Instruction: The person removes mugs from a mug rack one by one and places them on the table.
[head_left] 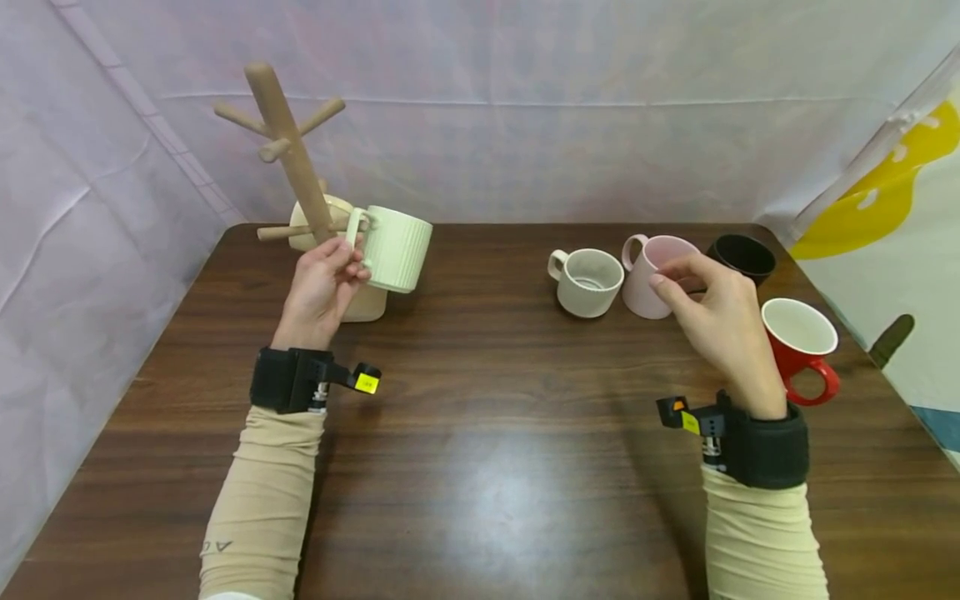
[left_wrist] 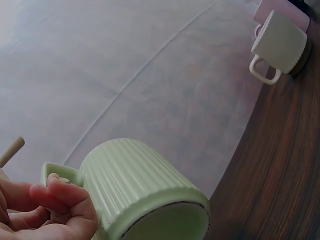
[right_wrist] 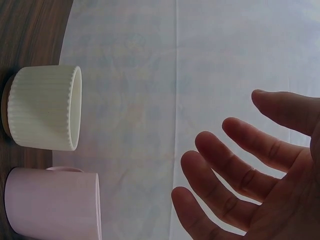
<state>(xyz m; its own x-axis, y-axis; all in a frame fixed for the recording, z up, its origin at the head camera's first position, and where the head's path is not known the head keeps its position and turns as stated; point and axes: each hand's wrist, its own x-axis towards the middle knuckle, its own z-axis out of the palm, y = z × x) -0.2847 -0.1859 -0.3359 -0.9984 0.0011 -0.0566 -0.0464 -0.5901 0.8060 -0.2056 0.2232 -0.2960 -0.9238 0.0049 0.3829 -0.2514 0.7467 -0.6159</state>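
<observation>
My left hand (head_left: 322, 287) pinches the handle of a pale green ribbed mug (head_left: 400, 250) beside the wooden mug tree (head_left: 288, 150). The mug hangs tilted, its handle at a low peg; in the left wrist view its base faces the camera. Behind the post, partly hidden, is a cream mug (head_left: 302, 218). On the right side, my right hand (head_left: 716, 321) hovers with nothing in it, overlapping a pink mug (head_left: 641, 293) in the head view. Its fingers are spread and relaxed in the right wrist view, apart from the mugs.
A small off-white ribbed mug (head_left: 585, 297) stands left of the pink one. At the right are a black mug (head_left: 742, 254) and a red mug (head_left: 782, 350) with a white inside. The brown wooden table (head_left: 480, 400) meets a pale cloth (head_left: 525, 158) at the back.
</observation>
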